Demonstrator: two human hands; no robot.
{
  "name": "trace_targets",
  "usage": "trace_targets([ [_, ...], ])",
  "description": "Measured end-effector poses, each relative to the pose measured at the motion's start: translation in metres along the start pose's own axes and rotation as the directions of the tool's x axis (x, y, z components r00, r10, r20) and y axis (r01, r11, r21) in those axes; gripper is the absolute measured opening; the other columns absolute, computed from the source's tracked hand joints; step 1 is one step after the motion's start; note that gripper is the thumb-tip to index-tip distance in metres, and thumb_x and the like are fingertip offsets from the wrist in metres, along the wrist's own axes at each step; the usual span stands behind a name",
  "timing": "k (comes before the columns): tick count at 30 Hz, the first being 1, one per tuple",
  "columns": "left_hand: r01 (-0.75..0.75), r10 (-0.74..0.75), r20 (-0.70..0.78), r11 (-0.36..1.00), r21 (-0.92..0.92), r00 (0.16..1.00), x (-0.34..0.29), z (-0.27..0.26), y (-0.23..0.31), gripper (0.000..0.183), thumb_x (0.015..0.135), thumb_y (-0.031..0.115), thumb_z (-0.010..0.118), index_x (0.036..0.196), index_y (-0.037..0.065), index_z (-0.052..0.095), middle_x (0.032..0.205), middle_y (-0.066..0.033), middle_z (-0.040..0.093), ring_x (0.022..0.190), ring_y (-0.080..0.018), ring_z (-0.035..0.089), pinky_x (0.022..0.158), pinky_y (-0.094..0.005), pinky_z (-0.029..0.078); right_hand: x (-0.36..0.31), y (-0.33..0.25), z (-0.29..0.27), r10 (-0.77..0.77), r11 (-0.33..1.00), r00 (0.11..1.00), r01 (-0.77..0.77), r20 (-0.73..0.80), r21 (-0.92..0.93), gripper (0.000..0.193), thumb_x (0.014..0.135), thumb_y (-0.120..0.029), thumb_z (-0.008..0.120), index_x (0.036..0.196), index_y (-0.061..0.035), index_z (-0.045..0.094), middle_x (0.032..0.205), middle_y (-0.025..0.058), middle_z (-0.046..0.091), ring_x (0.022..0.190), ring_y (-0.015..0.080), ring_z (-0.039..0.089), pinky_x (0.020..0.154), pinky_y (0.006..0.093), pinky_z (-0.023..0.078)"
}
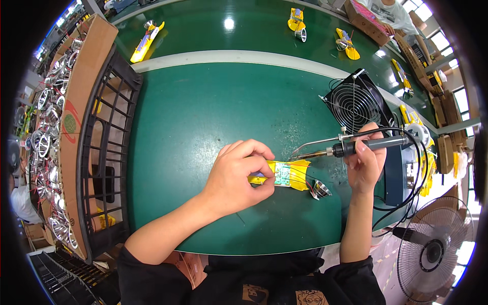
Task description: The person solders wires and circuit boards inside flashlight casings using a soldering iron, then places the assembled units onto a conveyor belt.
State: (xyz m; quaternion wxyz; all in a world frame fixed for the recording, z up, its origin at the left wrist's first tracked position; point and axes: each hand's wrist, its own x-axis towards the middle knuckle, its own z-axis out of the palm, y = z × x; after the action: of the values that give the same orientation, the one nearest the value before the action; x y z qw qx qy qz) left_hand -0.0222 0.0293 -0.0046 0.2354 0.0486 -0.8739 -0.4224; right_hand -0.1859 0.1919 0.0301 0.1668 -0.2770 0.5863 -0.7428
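Observation:
My left hand (238, 175) is closed around the left part of a yellow plastic housing (300, 175), with thumb and fingers on its edges. A small pale circuit board (282, 174) lies in the housing, with thin wires over it. Just right of it, a silver reflector cup (321, 189) rests on the green mat, joined by wires. In my right hand (367, 157) is a soldering iron (351, 148), grey-handled, pointing left. A thin metal feed tube (317, 144) is fixed along it. The iron's tip is at the board's upper edge; whether it touches is too small to tell.
A square black fan (354, 104) stands behind my right hand, with a blue box (398, 175) to the right. Black cables (424, 168) loop there. At left is a black crate (109, 147) beside a carton of reflectors (71, 127). Yellow housings (147, 43) lie on the far belt.

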Motion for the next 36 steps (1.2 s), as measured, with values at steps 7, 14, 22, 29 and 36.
trace_targets([
  [7, 0.019, -0.019, 0.011, 1.000, -0.015, 1.000, 0.000, -0.001, 0.001, 0.009, 0.059, 0.009, 0.064, 0.059, 0.008, 0.055, 0.082, 0.0005, 0.055, 0.071, -0.0185, 0.051, 0.069, -0.0323, 0.039, 0.002, 0.005, -0.001, 0.018, 0.998, 0.999, -0.016, -0.027, 0.059, 0.017, 0.070, -0.011, 0.055, 0.076, -0.0043, 0.041, 0.058, -0.0002, 0.041, 0.042, 0.0035, 0.032, 0.037, 0.0168, 0.025],
  [14, -0.102, 0.101, 0.042, 0.994, 0.036, 0.994, 0.001, -0.002, 0.003, 0.007, 0.061, 0.005, 0.065, 0.064, 0.004, 0.059, 0.083, -0.0039, 0.056, 0.071, -0.0170, 0.053, 0.064, -0.0283, 0.044, 0.002, 0.005, -0.004, 0.019, 0.994, 1.000, -0.017, -0.010, 0.104, 0.020, 0.069, -0.010, 0.057, 0.081, -0.0028, 0.043, 0.064, 0.0018, 0.044, 0.044, 0.0047, 0.034, 0.038, 0.0180, 0.026],
  [22, -0.121, 0.119, -0.061, 0.992, -0.023, 0.991, 0.000, -0.005, 0.007, 0.006, 0.064, 0.005, 0.063, 0.064, 0.003, 0.058, 0.081, -0.0058, 0.056, 0.070, -0.0177, 0.053, 0.059, -0.0283, 0.044, 0.003, 0.005, -0.002, 0.027, 0.993, 0.999, -0.023, -0.035, 0.119, 0.018, 0.071, -0.010, 0.056, 0.082, -0.0023, 0.043, 0.063, 0.0019, 0.044, 0.044, 0.0049, 0.034, 0.039, 0.0178, 0.026],
  [29, 0.237, -0.297, 0.595, 0.955, 0.179, 0.747, 0.019, -0.089, 0.010, 0.013, 0.077, 0.013, 0.054, 0.070, 0.002, 0.054, 0.065, -0.0073, 0.059, 0.056, -0.0146, 0.054, 0.050, -0.0261, 0.041, 0.006, 0.001, -0.012, -0.016, 0.982, 0.997, 0.029, -0.072, 0.185, 0.018, 0.072, -0.011, 0.055, 0.082, -0.0021, 0.043, 0.062, 0.0018, 0.044, 0.045, 0.0049, 0.035, 0.040, 0.0176, 0.027],
  [36, 0.592, -0.258, 0.874, 0.805, -0.042, 0.413, 0.012, -0.104, -0.012, 0.019, 0.078, -0.001, 0.047, 0.096, 0.003, 0.052, 0.088, -0.0078, 0.061, 0.076, -0.0115, 0.058, 0.069, -0.0231, 0.046, 0.005, -0.001, -0.007, -0.019, 0.974, 0.999, 0.029, -0.047, 0.226, 0.016, 0.073, -0.010, 0.054, 0.081, -0.0027, 0.042, 0.062, 0.0016, 0.044, 0.045, 0.0049, 0.035, 0.039, 0.0178, 0.027],
])
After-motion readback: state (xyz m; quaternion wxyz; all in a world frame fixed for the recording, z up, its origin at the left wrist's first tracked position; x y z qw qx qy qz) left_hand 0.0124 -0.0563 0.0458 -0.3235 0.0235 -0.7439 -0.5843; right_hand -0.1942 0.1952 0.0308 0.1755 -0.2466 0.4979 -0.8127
